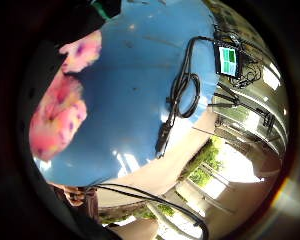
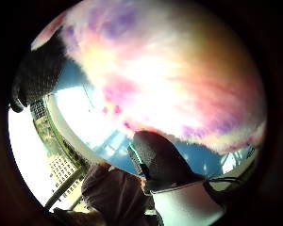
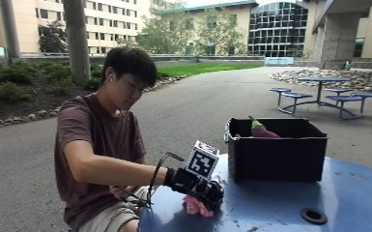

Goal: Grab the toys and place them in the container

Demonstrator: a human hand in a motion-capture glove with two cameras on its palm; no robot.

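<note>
A pink fluffy plush toy (image 3: 195, 207) lies on the blue round table (image 3: 269, 203) near its front left edge. My gloved right hand (image 3: 201, 191) is on top of it, fingers curled round the plush. The toy (image 2: 174, 75) fills most of the thumb side palm view, with a gloved fingertip (image 2: 160, 157) pressed under it. It also shows beside the table's blue top (image 1: 140, 75) as the pink toy (image 1: 57, 115) in the little finger side view. A black container (image 3: 277, 152) stands further back on the table with a purple eggplant toy (image 3: 261, 129) in it.
A black hole fitting (image 3: 313, 215) sits in the tabletop to the right of the hand. A coiled black cable (image 1: 182, 95) and a small screen device (image 1: 229, 60) lie on the table. Picnic tables (image 3: 321, 94) stand far behind.
</note>
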